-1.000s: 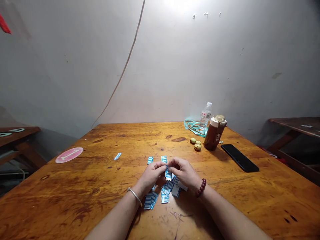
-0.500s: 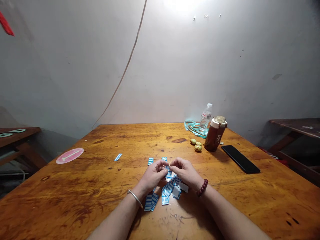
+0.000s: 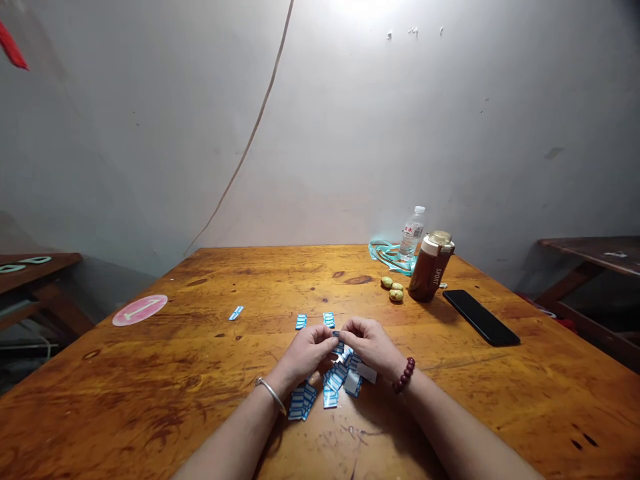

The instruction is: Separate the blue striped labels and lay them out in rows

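Observation:
My left hand (image 3: 307, 350) and my right hand (image 3: 369, 345) meet at the fingertips, both pinching a small blue-and-white label piece (image 3: 339, 346). Fingers partly cover it. Below them lies a loose heap of similar blue-and-white label pieces (image 3: 331, 395). Two of the heap's pieces show a plain pale side (image 3: 353, 382). Beside my left wrist is another small group of label pieces (image 3: 301, 401). Just beyond my hands, two label pieces (image 3: 301, 322) (image 3: 329, 320) lie apart on the table. Farther left is a single narrow label piece (image 3: 236, 313).
On the wooden table (image 3: 200, 380), a pink round sticker (image 3: 140, 311) lies at left. To the right are several small yellow-green fruits (image 3: 395, 295), a brown sport bottle (image 3: 424, 277), a black phone (image 3: 481, 318), a clear water bottle (image 3: 411, 233) and a turquoise strap (image 3: 383, 253).
Both hands have drawn slightly nearer to me, and my left fingers have curled in more. The label piece beyond my fingertips shows more fully now.

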